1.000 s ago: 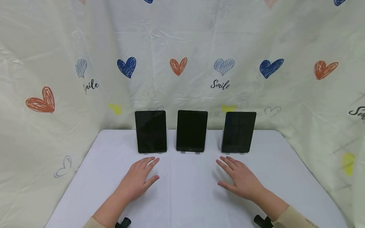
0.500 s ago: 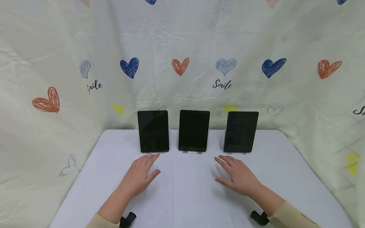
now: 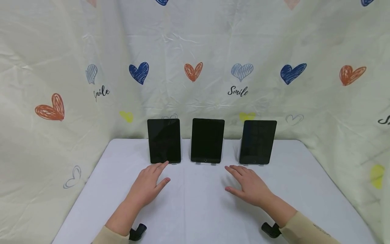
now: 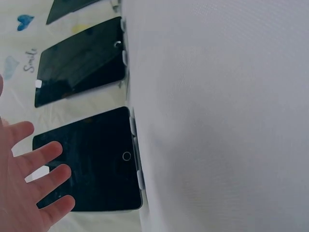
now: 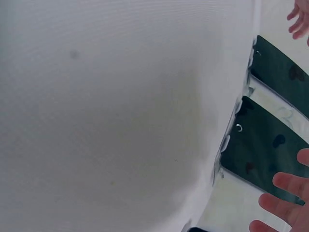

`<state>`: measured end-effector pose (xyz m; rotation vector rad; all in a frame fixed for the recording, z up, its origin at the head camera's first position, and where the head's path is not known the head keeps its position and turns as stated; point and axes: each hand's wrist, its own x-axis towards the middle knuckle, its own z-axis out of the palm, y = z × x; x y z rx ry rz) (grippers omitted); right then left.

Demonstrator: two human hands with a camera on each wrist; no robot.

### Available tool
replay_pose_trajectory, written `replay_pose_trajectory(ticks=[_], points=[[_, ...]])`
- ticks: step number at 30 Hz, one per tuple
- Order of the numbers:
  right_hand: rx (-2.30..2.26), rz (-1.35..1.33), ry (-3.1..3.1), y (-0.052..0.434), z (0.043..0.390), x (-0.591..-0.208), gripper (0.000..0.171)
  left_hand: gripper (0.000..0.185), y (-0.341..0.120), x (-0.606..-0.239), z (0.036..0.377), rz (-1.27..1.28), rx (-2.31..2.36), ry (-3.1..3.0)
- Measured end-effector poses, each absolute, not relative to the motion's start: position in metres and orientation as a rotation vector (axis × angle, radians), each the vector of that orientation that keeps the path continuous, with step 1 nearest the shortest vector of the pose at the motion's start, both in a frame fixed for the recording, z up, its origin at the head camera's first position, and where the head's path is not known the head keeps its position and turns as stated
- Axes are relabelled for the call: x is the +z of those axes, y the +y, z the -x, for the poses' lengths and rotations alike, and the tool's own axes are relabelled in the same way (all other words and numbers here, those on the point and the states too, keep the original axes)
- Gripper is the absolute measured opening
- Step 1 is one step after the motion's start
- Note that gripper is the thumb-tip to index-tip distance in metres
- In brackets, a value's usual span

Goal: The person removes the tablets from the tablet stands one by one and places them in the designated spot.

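Three dark tablets stand upright on small clear stands at the back of a white table: a left tablet, a middle tablet and a right tablet. My left hand hovers open just in front of the left tablet, its fingertips close to the lower edge. My right hand is open with spread fingers, between the middle and right tablets and short of both. In the right wrist view the fingers show beside a tablet. Neither hand holds anything.
A cream cloth printed with hearts and "Smile" hangs behind and on both sides of the table. The table's rounded back corners meet the cloth. Black wrist mounts show at both sleeves.
Both hands have slid forward toward the tablets; the right hand also drifted a little left. The tablets have not moved.
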<state>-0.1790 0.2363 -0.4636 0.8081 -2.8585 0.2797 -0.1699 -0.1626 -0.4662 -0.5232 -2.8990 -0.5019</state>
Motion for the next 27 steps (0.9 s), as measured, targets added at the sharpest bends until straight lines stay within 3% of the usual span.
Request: replay_pose_trajectory(ticks=[27], points=[[0.359,-0.847,-2.860,0.195,0.200,-0.457,0.081,0.071,-0.184,-0.465,0.183,0.383,-0.586,-2.882]])
